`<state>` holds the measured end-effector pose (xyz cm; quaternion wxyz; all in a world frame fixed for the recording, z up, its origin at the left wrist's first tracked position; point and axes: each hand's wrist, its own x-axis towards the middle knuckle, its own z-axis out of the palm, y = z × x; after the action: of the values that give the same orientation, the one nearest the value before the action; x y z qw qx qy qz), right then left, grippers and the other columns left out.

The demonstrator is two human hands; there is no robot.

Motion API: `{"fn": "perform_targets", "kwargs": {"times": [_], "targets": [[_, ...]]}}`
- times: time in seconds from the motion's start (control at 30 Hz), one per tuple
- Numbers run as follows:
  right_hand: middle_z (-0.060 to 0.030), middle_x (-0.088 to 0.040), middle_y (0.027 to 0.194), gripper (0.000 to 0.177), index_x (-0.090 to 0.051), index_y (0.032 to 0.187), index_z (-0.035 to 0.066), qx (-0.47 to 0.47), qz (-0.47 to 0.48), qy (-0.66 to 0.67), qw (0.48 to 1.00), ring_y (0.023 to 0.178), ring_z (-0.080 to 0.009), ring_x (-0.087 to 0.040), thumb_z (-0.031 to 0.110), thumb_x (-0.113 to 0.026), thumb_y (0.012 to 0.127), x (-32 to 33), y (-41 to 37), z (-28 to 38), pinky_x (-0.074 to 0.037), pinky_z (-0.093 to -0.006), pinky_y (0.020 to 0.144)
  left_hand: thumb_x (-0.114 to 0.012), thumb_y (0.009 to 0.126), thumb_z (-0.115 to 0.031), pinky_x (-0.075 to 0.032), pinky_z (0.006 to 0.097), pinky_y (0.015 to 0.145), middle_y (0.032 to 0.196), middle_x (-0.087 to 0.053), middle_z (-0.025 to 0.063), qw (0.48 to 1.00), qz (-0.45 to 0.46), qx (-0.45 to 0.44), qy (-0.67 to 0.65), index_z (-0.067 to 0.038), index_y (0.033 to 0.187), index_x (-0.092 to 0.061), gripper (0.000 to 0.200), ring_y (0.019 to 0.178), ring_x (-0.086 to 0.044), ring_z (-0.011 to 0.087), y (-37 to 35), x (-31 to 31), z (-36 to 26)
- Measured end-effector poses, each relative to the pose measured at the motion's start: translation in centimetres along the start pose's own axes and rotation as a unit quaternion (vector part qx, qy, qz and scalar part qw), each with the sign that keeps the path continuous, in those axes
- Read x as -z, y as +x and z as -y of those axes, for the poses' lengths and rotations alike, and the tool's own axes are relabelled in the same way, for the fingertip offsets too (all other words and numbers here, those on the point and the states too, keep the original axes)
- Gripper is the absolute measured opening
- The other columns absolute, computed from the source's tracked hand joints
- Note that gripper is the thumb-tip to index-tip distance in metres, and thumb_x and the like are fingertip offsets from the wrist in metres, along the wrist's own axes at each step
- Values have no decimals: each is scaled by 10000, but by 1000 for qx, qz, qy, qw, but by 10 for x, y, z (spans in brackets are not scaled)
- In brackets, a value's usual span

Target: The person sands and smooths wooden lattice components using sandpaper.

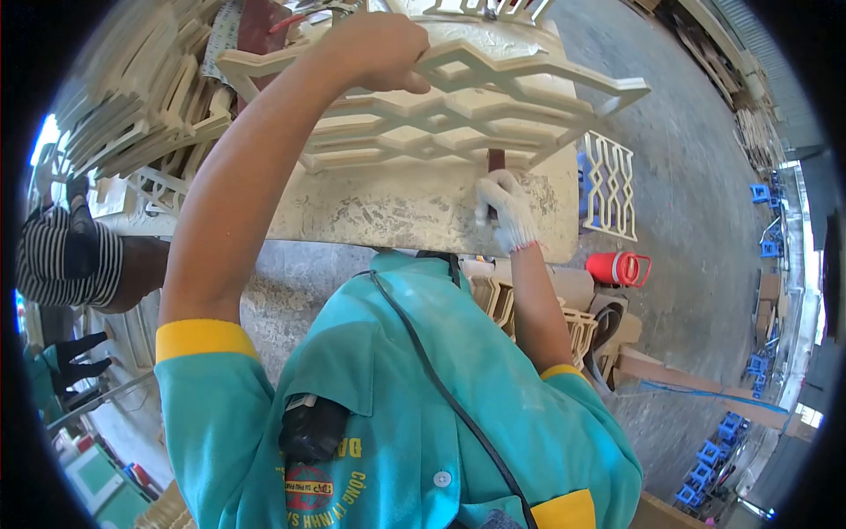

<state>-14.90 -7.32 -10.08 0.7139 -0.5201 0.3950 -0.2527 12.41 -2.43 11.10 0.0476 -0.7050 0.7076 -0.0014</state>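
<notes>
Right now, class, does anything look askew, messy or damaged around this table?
The table looks worn and blotchy; the left-side stack fans out unevenly; oddly, the right hand is gloved, the left hand bare.

"What sort of place?"
"A workshop: worktable (370, 216) at twelve o'clock (rather smeared), stacked cut frames (132, 97) at ten, grey concrete floor (679, 185) at two."
"And at four?"
"Blue stools (708, 454)."

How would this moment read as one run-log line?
left hand: gripping pale lattice frame | right hand: gloved, holding dark red strip | frame: over worktable
</notes>
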Motion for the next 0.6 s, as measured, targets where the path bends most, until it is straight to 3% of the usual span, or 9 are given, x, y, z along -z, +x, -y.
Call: {"fn": "perform_targets", "kwargs": {"times": [0.17, 0.3, 0.33, 0.43, 0.47, 0.57, 0.6], "targets": [[-12, -502, 593, 136, -522, 878, 94, -33, -74, 63, 995, 393, -107, -436, 154, -643, 895, -31, 13, -12, -324, -258, 343, -713, 767, -514, -540, 461, 765, 880, -711, 210, 999, 23, 29, 33, -26, 878, -736, 501, 841, -689, 380, 6, -1, 5], [11, -485, 572, 162, -512, 846, 99, -61, 18, 65, 996, 387, -79, -413, 126, -669, 877, -29, 5, -6, -277, -241, 338, -715, 768, -510, -544, 457, 771, 895, -713, 205, 998, 33, 44, 31, -23, 907, -738, 508, 856, -690, 375, 12, 9, 10], [29, -475, 580, 199, -504, 819, 107, -72, -67, -38, 994, 403, -64, -410, 137, -698, 856, -27, 13, 0, -268, -232, 348, -717, 766, -510, -545, 456, 773, 900, -714, 205, 999, 35, 33, 22, -22, 910, -738, 509, 861, -691, 374, 12, 9, 12], [42, -463, 588, 206, -503, 789, 112, -49, -18, -72, 996, 425, -52, -415, 154, -692, 857, -38, 7, 9, -272, -228, 356, -722, 764, -504, -545, 457, 772, 917, -714, 203, 999, 27, 42, 23, -20, 919, -737, 508, 872, -690, 373, 16, 5, 12], [51, -452, 599, 199, -504, 773, 122, -18, 5, -142, 990, 422, -34, -390, 167, -672, 869, -42, 1, 10, -263, -224, 360, -725, 763, -501, -545, 457, 771, 924, -715, 202, 998, 26, 50, 27, -19, 922, -736, 507, 875, -689, 372, 16, 5, 10], [8, -495, 620, 263, -506, 761, 91, -78, -49, -149, 985, 483, -108, -476, 250, -702, 835, -26, 16, 13, -375, -276, 431, -735, 761, -485, -545, 454, 774, 936, -716, 195, 999, 15, 37, 7, -25, 936, -736, 492, 885, -690, 365, 8, 9, 10], [-33, -540, 659, 285, -530, 813, 71, -37, -45, -278, 959, 551, -160, -529, 289, -713, 813, -30, 12, 15, -419, -306, 496, -737, 761, -482, -546, 452, 775, 941, -718, 188, 999, 8, 40, 12, -31, 939, -738, 484, 891, -692, 359, 7, 8, 10]]}}
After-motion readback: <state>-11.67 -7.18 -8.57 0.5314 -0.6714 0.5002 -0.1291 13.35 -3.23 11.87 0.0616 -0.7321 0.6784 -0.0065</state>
